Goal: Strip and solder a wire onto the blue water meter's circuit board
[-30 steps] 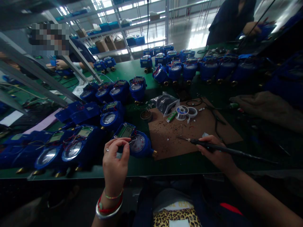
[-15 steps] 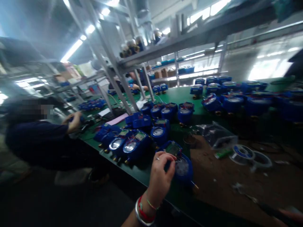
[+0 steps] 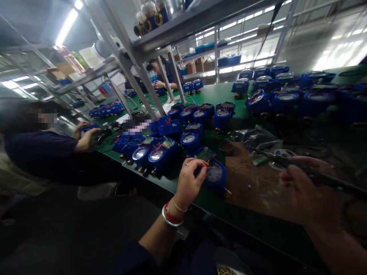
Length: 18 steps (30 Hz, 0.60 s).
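Observation:
My left hand (image 3: 190, 181), with its thumb and fingertips pinched, is over the nearest blue water meter (image 3: 215, 173). What the pinch holds is too small to make out. This meter lies face up, its round dial and small display board (image 3: 205, 154) uncovered. To the right, my right hand (image 3: 306, 187) is closed around the dark handle of a soldering iron (image 3: 311, 172), whose thin tip points left over the brown board. Just beyond my left hand lie more blue meters (image 3: 162, 152) with red wires showing.
A brown board (image 3: 243, 175) carries a solder spool (image 3: 279, 157) and a clear plastic bag (image 3: 258, 138). Many meters (image 3: 286, 95) stand in rows at the back right. Metal shelf posts (image 3: 143, 80) rise from the green bench. A co-worker (image 3: 43, 149) sits at left.
My right hand has come up into view from the lower right with the soldering iron. My left hand stays pinched at the same meter. The camera view has tilted down.

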{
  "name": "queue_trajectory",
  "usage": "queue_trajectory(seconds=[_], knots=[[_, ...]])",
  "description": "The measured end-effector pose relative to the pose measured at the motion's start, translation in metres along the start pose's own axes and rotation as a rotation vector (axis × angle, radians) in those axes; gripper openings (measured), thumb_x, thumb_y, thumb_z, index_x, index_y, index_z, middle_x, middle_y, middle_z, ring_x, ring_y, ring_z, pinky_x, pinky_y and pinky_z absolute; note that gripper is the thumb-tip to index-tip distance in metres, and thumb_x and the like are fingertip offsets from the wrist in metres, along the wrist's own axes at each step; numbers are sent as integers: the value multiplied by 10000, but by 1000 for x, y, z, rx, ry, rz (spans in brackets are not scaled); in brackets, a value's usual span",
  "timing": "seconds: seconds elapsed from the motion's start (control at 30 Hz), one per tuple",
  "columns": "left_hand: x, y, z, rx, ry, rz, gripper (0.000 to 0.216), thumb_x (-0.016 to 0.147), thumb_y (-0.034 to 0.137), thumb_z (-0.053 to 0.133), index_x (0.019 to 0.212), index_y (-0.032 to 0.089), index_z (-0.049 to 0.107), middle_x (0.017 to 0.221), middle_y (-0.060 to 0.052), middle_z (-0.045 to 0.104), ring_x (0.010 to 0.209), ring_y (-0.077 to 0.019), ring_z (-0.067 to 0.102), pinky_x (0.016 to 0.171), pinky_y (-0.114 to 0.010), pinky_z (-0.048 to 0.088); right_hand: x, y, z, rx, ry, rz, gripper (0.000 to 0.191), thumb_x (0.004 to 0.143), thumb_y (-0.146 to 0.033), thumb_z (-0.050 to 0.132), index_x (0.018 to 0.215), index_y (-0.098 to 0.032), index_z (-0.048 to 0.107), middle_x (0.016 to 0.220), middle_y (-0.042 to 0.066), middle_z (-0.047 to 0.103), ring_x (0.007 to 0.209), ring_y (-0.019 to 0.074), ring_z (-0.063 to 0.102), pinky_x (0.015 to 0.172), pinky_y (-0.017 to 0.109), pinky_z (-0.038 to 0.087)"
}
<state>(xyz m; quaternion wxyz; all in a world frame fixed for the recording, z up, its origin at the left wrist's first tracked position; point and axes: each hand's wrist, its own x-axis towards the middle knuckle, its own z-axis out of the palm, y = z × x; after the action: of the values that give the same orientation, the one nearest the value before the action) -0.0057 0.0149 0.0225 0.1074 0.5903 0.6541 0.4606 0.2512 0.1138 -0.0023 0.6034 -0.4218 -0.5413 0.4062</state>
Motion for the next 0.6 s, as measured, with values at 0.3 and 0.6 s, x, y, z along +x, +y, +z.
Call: queue_trajectory(seconds=[0.3, 0.6], knots=[[1, 2, -3, 34, -26, -18, 107, 918, 224, 525, 834, 197, 585, 981, -26, 648, 1037, -195, 516, 972, -363, 392, -12, 6, 58, 347, -234, 125, 246, 818, -312, 668, 999, -229, 525, 670, -15, 647, 524, 145, 590, 490, 261, 484], [3, 2, 0, 73, -13, -22, 91, 922, 222, 535, 856, 208, 596, 971, 3, 639, 1006, -180, 525, 936, -336, 407, -23, 10, 50, 369, -384, 182, 193, 858, -308, 650, 999, -239, 537, 691, -12, 644, 551, 133, 598, 484, 236, 507]])
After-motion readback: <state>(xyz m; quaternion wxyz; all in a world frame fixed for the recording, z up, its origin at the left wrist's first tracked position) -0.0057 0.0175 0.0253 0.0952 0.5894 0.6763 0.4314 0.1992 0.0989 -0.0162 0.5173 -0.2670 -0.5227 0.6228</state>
